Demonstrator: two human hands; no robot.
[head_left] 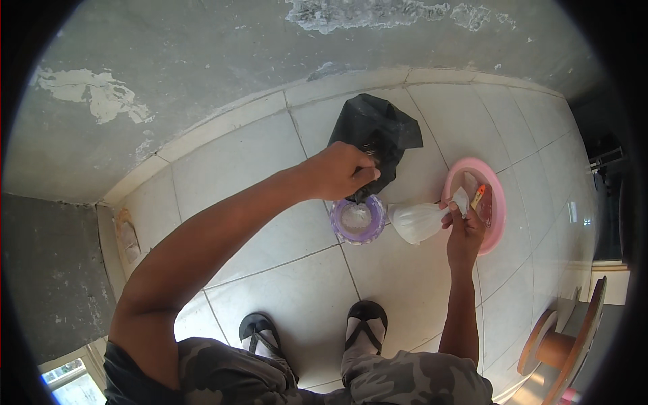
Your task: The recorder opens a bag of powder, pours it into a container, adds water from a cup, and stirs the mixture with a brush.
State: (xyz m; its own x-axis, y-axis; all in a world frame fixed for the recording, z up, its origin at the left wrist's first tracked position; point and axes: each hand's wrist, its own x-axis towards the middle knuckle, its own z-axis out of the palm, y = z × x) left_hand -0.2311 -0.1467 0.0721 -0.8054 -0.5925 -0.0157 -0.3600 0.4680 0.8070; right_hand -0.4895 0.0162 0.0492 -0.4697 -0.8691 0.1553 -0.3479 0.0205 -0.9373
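My left hand (343, 170) is closed, its fingers pinched at the edge of a crumpled black plastic bag (371, 120) that stands on the floor. Just below that bag sits a small purple bowl (356, 239) with white powder in it. To its right, a white plastic bag (415, 223) with a full, rounded bottom lies tilted on the tiles. Its gathered neck is gripped in the fingers of my right hand (466, 231), which is over the near left side of a pink basin (501, 209). What the black bag holds is hidden.
An orange-and-yellow handled tool (478, 196) lies in the basin. White tiles (283, 270) run up to a grey wall with peeling paint (94, 94). A wooden spool-shaped object (557, 347) stands at the lower right. My feet in black sandals (366, 317) are near.
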